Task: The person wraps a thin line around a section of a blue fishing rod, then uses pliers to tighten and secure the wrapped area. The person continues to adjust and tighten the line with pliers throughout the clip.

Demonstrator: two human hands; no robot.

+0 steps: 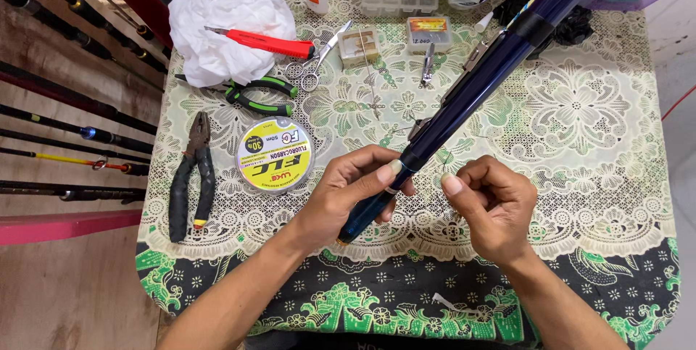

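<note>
My left hand (355,190) is closed around the lower end of a dark blue fishing rod section (478,78) that slants up to the top right. A small metal line guide (419,129) sits against the rod just above my left thumb. My right hand (489,205) is beside the rod, fingers pinched together on a thin thread or line that is barely visible. Both hands are over a table with a lace cover (580,125).
A round yellow spool of fishing line (275,155) lies left of my hands, black pliers (190,176) further left. Green-handled pliers (261,96), scissors (312,67), a red utility knife (264,43) on white cloth (217,24), nail clippers (428,66), small boxes behind. Rods (72,132) rest at left.
</note>
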